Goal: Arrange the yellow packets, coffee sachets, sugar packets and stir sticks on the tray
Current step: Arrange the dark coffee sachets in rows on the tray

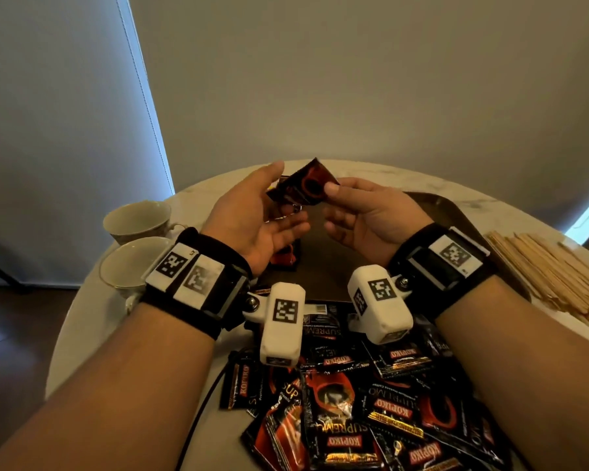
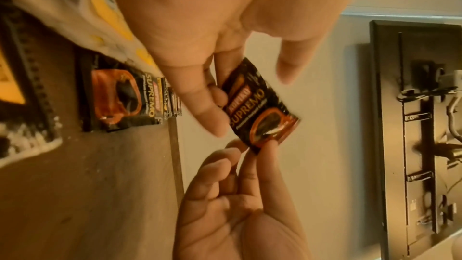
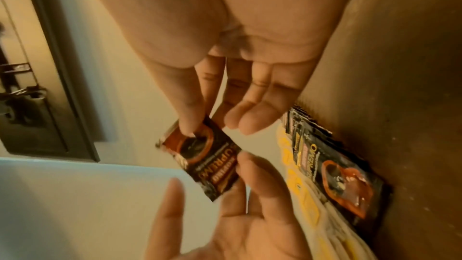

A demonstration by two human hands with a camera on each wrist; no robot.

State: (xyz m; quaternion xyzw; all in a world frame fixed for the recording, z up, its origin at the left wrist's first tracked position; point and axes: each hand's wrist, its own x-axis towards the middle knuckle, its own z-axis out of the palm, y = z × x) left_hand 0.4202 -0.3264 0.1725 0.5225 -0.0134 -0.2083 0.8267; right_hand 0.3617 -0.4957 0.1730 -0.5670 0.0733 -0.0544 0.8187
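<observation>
Both hands are up over the tray (image 1: 456,212) and one coffee sachet (image 1: 303,181) sits in the air between them. The right hand (image 1: 368,215) pinches the sachet's cup-printed end between thumb and forefinger, its other fingers loosely curled away from the foil; the right wrist view shows that thumb tip (image 3: 187,126) pressed right on the picture of the cup. The left hand (image 1: 255,215) is palm up with the thumb lifted clear and the fingers mostly straight, and in the left wrist view its fingertips (image 2: 215,124) lie against the sachet's other end (whether they actually grip it cannot be told, the view is blurred). Down on the tray, a row of sachets (image 2: 120,96) stands on edge, packed face to face, with the yellow packets (image 3: 300,191) just beside it. Nearer the person, a loose heap of black-and-red sachets (image 1: 371,402) sprawls across the round table (image 1: 82,334). The stir sticks (image 1: 551,273) lie in a pile on the table to the right of the tray, and two cups (image 1: 136,246) stand at the left edge.
</observation>
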